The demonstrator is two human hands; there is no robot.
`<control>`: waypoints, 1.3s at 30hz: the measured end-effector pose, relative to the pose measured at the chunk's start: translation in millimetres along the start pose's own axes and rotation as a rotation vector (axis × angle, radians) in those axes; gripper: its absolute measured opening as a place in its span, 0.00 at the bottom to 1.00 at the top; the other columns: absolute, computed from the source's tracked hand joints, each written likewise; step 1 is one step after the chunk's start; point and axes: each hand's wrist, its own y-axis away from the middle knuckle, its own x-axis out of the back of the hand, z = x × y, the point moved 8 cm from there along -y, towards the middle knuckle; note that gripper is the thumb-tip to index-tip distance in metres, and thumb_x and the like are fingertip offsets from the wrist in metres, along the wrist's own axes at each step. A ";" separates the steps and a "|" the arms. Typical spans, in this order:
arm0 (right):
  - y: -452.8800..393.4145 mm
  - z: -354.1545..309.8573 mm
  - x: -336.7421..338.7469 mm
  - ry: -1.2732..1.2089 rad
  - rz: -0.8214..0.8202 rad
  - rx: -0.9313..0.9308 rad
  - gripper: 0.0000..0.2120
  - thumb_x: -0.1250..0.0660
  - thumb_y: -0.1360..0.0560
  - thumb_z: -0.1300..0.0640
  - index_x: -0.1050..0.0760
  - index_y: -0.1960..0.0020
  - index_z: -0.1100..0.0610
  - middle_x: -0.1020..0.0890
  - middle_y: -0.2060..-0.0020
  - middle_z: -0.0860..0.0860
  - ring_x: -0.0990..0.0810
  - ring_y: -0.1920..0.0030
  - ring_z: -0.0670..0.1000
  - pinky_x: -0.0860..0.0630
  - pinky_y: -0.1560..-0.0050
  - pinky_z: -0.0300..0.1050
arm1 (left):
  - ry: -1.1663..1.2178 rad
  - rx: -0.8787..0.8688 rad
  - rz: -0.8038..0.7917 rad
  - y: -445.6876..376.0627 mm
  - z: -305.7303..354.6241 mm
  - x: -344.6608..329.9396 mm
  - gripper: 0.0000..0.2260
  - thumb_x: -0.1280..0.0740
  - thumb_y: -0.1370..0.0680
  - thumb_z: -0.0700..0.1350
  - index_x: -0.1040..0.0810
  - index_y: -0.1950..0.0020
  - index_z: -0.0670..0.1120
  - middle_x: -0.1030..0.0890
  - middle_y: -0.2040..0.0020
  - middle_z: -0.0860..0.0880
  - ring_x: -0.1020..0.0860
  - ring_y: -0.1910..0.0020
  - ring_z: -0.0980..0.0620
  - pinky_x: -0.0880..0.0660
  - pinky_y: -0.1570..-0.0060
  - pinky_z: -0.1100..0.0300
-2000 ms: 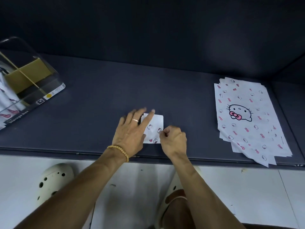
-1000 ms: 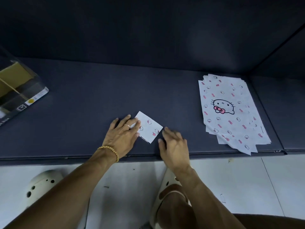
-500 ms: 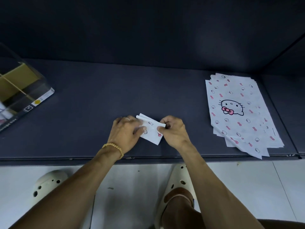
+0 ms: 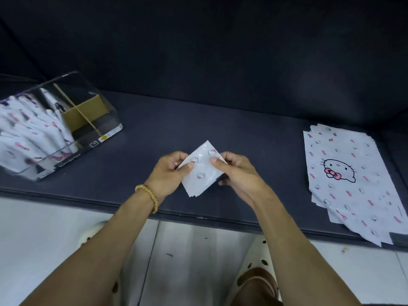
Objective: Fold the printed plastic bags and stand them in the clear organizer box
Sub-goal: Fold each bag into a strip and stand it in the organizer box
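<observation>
Now the folded bag (image 4: 202, 171) sits pinched between left hand (image 4: 170, 173) and right hand (image 4: 234, 171).

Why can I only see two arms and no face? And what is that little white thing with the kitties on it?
The camera is worn on the person's head and looks down, so you see what they see: their own two arms, and their pale clogs on the floor below.

The left hand, the one with the beaded bracelet, and the right hand each pinch one side of a small folded white plastic bag printed with little cat faces.

On the dark grey surface, at the right, lies a stack of flat white bags with a big cat face and pink bows. These are not folded yet.

At the left is a clear plastic organizer box. Folded bags already stand inside it, next to a brown cardboard divider.
</observation>
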 end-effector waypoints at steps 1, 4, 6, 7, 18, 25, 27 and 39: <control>-1.3 -2.5 -7.3 0.068 -0.017 0.007 0.06 0.29 0.24 0.52 0.19 0.54 0.55 0.16 0.61 0.50 0.21 0.63 0.45 0.25 0.63 0.40 | 0.023 0.005 0.051 2.4 1.9 11.0 0.04 0.34 0.21 0.38 0.22 0.55 0.44 0.18 0.60 0.47 0.21 0.60 0.52 0.25 0.55 0.54; -10.0 -16.5 -28.1 0.101 -0.026 0.054 0.03 0.29 0.24 0.56 0.18 0.57 0.53 0.17 0.65 0.48 0.25 0.69 0.44 0.29 0.69 0.37 | 0.078 0.003 0.113 11.7 7.4 40.2 0.05 0.34 0.21 0.39 0.22 0.55 0.45 0.18 0.63 0.51 0.20 0.63 0.55 0.24 0.60 0.61; -18.7 -30.7 -45.5 0.069 -0.038 0.085 0.06 0.30 0.24 0.58 0.17 0.59 0.51 0.17 0.65 0.49 0.25 0.68 0.44 0.29 0.69 0.36 | 0.076 0.007 0.129 17.8 9.9 59.4 0.06 0.35 0.20 0.43 0.21 0.54 0.46 0.17 0.62 0.53 0.21 0.64 0.58 0.24 0.65 0.65; -23.6 -37.8 -55.4 0.062 -0.050 0.094 0.07 0.30 0.24 0.58 0.17 0.60 0.51 0.16 0.64 0.50 0.24 0.68 0.45 0.28 0.69 0.36 | 0.046 0.010 0.150 20.2 10.4 70.8 0.07 0.36 0.19 0.45 0.20 0.54 0.46 0.17 0.61 0.53 0.21 0.65 0.60 0.25 0.66 0.65; -96.3 -118.1 -187.8 0.222 -0.002 0.289 0.05 0.33 0.23 0.59 0.21 0.56 0.54 0.14 0.64 0.47 0.17 0.68 0.46 0.24 0.68 0.35 | 0.169 0.057 0.721 50.5 -4.0 233.4 0.04 0.35 0.20 0.42 0.22 0.54 0.48 0.20 0.60 0.49 0.22 0.69 0.61 0.26 0.67 0.68; -152.8 -178.0 -275.2 0.475 0.199 0.565 0.05 0.35 0.23 0.59 0.23 0.57 0.57 0.16 0.64 0.49 0.17 0.63 0.51 0.18 0.61 0.53 | 0.299 0.040 0.921 69.7 -11.3 288.3 0.03 0.35 0.20 0.45 0.25 0.51 0.53 0.20 0.49 0.47 0.20 0.49 0.46 0.23 0.45 0.50; -162.0 -187.5 -296.0 0.586 0.227 0.660 0.05 0.35 0.22 0.59 0.23 0.55 0.58 0.17 0.63 0.51 0.19 0.65 0.51 0.20 0.61 0.51 | 0.328 0.042 0.931 69.4 -13.8 291.9 0.02 0.35 0.20 0.45 0.25 0.49 0.53 0.21 0.48 0.48 0.21 0.48 0.48 0.23 0.44 0.52; -199.7 -178.1 -357.9 0.647 0.063 0.625 0.12 0.35 0.22 0.60 0.27 0.65 0.57 0.22 0.72 0.52 0.22 0.71 0.52 0.26 0.71 0.48 | 0.395 0.057 0.912 63.7 -23.8 303.4 0.03 0.36 0.20 0.44 0.23 0.49 0.50 0.20 0.49 0.48 0.21 0.46 0.48 0.23 0.42 0.50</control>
